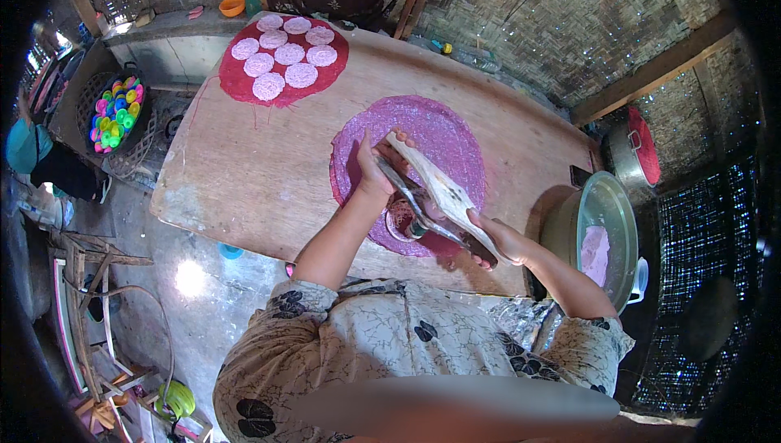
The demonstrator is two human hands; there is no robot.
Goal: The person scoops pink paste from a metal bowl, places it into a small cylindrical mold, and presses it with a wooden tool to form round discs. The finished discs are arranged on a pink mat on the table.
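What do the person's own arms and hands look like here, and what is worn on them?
Both forearms are bare, with no gloves on the left hand or right hand; no rings, watch or bracelets are visible. Short, loose sleeves of a beige fabric top with a fine dark crackle pattern and black leaf motifs end near the elbows.

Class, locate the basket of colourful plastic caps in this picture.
In the head view, the basket of colourful caps sits at the far left, beyond the left edge of the wooden table, left of the red mat with pink discs.

Wood table [244,174] matt, worn; metal blade [439,187] dull; glossy bowl [606,199].
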